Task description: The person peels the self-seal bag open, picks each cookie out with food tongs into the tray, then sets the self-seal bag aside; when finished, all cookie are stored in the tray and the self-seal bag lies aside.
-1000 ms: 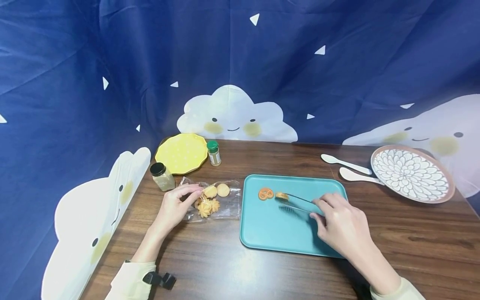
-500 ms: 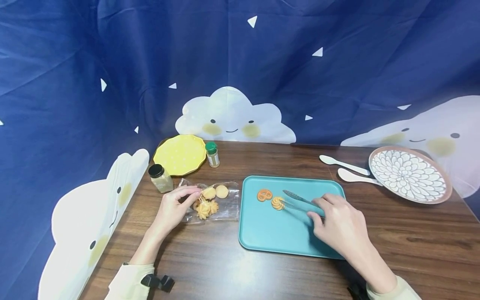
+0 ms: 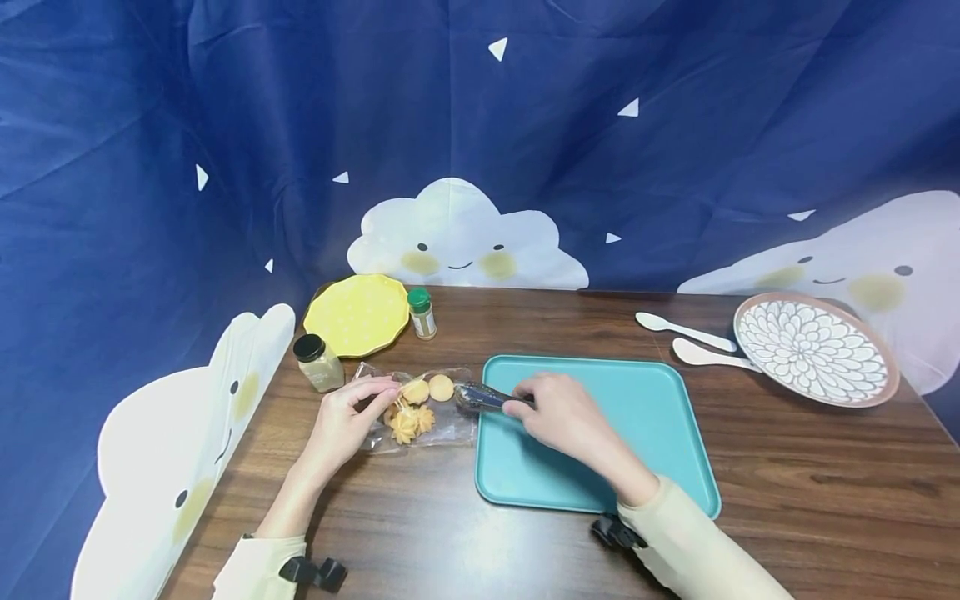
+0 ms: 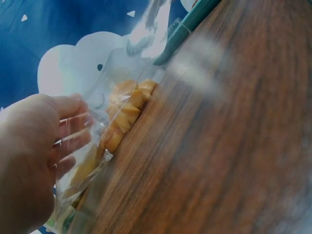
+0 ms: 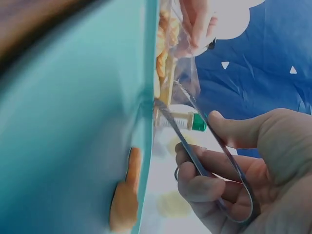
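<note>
My left hand [image 3: 341, 423] pinches the upper film of a clear plastic bag [image 3: 456, 429] lying left of the teal tray. Inside the bag are several cookies, flower-shaped ones [image 3: 405, 423] and smooth round ones [image 3: 441, 387]. Metal tongs [image 3: 482, 397] are held by my right hand [image 3: 566, 417], thumb on one arm and fingers on the other. Their tips reach the bag's right-hand, open end, and in the right wrist view the arms stand apart with nothing between them. Two cookies, a pretzel one [image 5: 134, 163] and a swirl one [image 5: 124, 207], lie on the tray, hidden by my right hand in the head view.
The teal tray [image 3: 660, 442] lies under my right forearm. A yellow plate [image 3: 356, 315], a green-capped shaker [image 3: 422, 315] and a black-lidded jar [image 3: 321, 363] stand back left. Two white spoons [image 3: 705, 355] and a petal-patterned plate [image 3: 813, 350] are at right.
The tongs let go of the swirl cookie beside the pretzel cookie on the tray. My right hand then moved left with the tongs to the bag. The left hand stayed put.
</note>
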